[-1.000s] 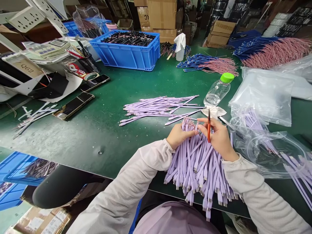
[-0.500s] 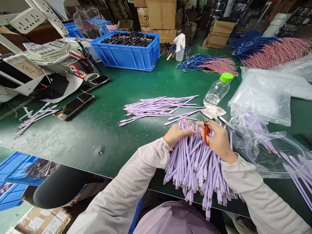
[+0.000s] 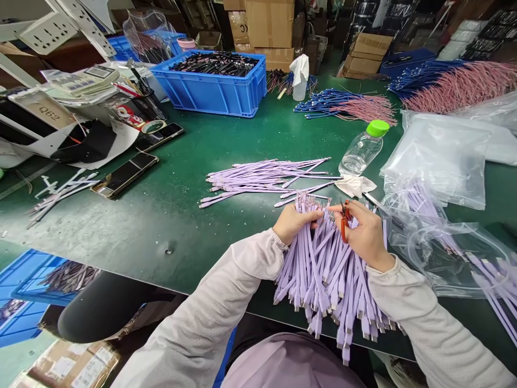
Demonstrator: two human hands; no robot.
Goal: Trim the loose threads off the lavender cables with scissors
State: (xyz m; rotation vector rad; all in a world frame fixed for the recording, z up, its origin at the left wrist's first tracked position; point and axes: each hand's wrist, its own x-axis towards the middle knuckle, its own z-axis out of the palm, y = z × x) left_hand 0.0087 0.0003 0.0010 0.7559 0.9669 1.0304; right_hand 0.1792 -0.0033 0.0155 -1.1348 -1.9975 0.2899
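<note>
Left fingers [image 3: 312, 216] grip the bundle [image 3: 319, 267] near its top — bared wires [image 3: 306, 201] just above them, plugs [image 3: 346, 351] fanned out below. Right fingers [image 3: 357, 209] hold snips [image 3: 344, 229] alongside. Bundle appears gathered; the pile [image 3: 254, 174] beyond the left fingers lies loose, apart — number of ends finished cannot be told.

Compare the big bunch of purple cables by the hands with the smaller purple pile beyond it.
The bunch holds visibly more cables than the pile.
The bunch points its plugs toward the person, some past the table edge; the pile lies crosswise, well inside it.
The left hand grips the bunch; neither hand touches the pile.
Both consist of flat purple cables.
</note>
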